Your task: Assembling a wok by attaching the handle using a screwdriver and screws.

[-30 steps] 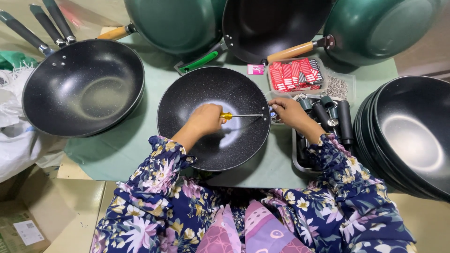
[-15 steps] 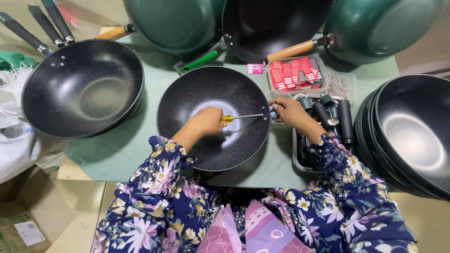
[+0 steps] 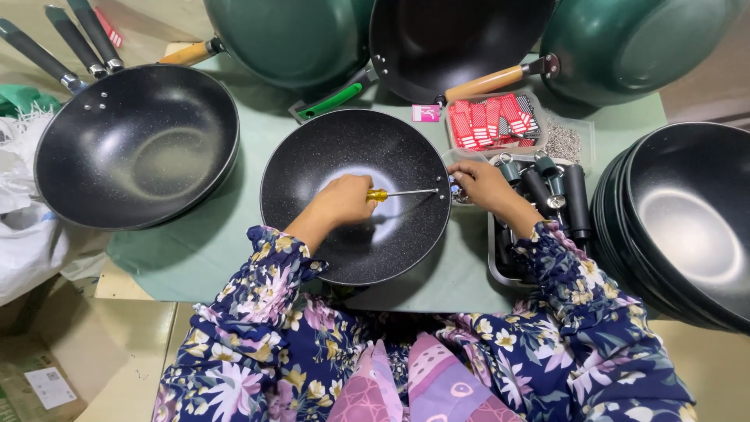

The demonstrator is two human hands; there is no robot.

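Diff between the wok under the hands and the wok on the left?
The centre wok shows no handle; the left wok has a dark one fitted. The left hand holds a yellow-handled screwdriver inside the centre wok, with the right hand at its rim; nothing touches the left wok, which looks wider. Both are black and speckled inside, sitting on the green mat.

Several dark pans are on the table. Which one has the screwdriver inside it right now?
The handleless pan in the middle, directly before the person. The left hand holds the yellow-handled screwdriver inside it, tip toward the right rim, where the right hand is. The other pans hold no tool.
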